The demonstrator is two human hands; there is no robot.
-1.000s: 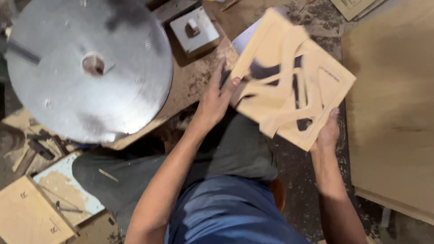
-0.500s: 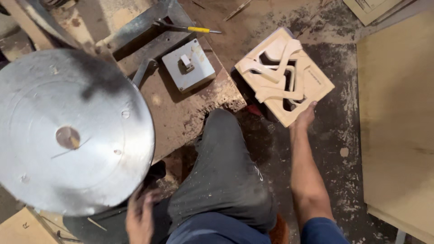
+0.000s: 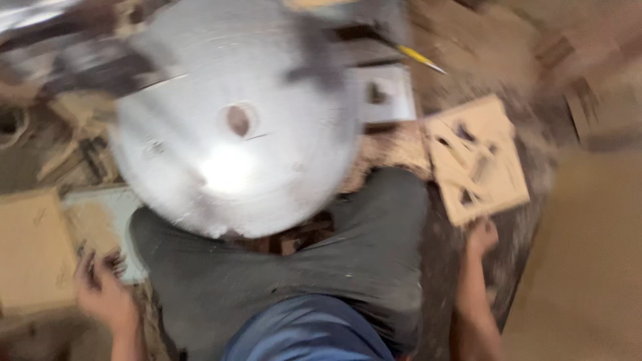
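1. The whole view is smeared by motion, so fine detail is lost.
2. One carved wooden panel [image 3: 477, 160], pale, square and pierced with cut-out openings, lies to the right on the dusty dark floor, turned a little off square. Its near edge sits just beyond the right hand [image 3: 483, 238].
3. The right hand is at the panel's near edge; the blur hides whether the fingertips touch it or whether the fingers are curled or spread.
4. The left hand [image 3: 103, 294] is low at the near left, fingers loosely spread and holding nothing that can be made out, just beside a flat board [image 3: 33, 251] of pale brown wood and a light blue-grey sheet [image 3: 100, 227].
5. One large round metal disc [image 3: 234, 127], silver with a small hole in its middle, fills the far centre and overhangs the person's grey-trousered leg [image 3: 301, 267].
6. One small square grey-white switch box [image 3: 381, 93] sits just right of the disc, between it and the panel.
7. One yellow-handled tool [image 3: 418, 59] lies far behind the box.
8. A broad tan sheet [image 3: 588, 267] takes up the right side; a dark strip of floor runs between it and the leg, where the right forearm lies.
9. No label or sign can be read.
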